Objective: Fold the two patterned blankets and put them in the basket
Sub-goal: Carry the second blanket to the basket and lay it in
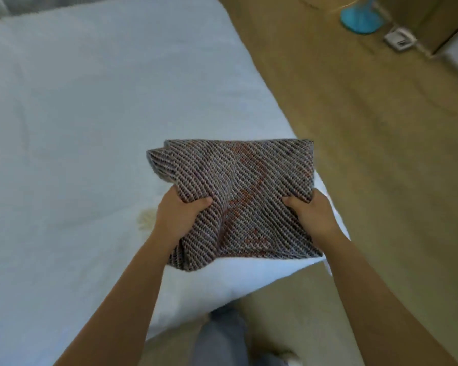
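Observation:
A folded patterned blanket [238, 191], woven in grey and dark diagonal stripes with reddish patches, is held above the corner of a white bed [77, 128]. My left hand [180, 215] grips its left near edge, thumb on top and fingers underneath. My right hand [312, 215] grips its right near edge the same way. No second blanket and no basket appear in view.
The wooden floor [368, 154] runs along the right of the bed. A blue fan base [360, 17] and a white power strip [399, 39] lie on the floor at the far right. My legs [222, 339] stand at the bed's corner.

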Tool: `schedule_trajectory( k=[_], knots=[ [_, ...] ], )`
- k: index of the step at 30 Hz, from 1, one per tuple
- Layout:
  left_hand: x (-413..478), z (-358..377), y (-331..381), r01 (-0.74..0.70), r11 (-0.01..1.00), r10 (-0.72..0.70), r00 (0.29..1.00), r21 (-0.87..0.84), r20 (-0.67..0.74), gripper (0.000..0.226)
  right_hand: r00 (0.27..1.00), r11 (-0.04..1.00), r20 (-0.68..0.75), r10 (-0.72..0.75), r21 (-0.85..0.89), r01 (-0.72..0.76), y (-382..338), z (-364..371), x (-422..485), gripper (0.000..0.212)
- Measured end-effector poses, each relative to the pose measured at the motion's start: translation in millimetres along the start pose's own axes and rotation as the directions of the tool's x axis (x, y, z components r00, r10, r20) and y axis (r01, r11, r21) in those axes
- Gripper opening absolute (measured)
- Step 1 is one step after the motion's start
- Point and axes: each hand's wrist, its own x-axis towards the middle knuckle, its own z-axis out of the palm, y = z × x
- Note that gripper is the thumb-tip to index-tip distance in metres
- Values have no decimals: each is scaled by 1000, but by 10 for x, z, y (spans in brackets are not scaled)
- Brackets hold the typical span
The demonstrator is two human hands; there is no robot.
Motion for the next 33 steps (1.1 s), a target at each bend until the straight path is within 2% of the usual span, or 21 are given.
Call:
schedule_trajectory(
  k=[2,5,9,11,13,17,21,24,29,33],
  knots=[
    [-336,493,377,-95,995,95,990,-8,103,54,988,999,-145,-43,-4,42,64,-703,-319,22],
    [-996,1333,875,-223,974,224,935,-34,274,45,935,997,-350,-59,27,73,302,-1818,-928,26],
    [-2095,2524,1309,-331,940,325,800,-80,505,39,822,992,-569,-2,105,75,886,-3172,-2057,25],
    [-2700,3120,1437,-351,930,339,701,-110,627,35,733,989,-679,50,137,60,1243,-3725,-2689,26],
    [-3331,3703,1508,-368,920,340,578,-134,742,35,612,984,-782,119,173,30,1620,-4190,-3325,25],
    [-4638,4723,1473,-455,879,291,284,-138,914,31,340,950,-898,278,310,42,2342,-4771,-4597,19],
    [-5949,5539,1230,-548,823,178,3,-147,984,32,51,912,-915,401,404,72,2962,-4968,-5731,21],
    [-6884,6069,967,-616,765,100,-173,-187,980,32,-104,868,-864,493,480,130,3391,-5078,-6387,23],
    [-8327,6909,505,-648,720,-30,-385,-247,922,36,-323,804,-736,594,559,204,4083,-5504,-7286,19],
    [-9375,7436,203,-663,702,-140,-488,-261,861,36,-440,750,-616,653,608,261,4556,-5885,-7906,20]
  ],
)
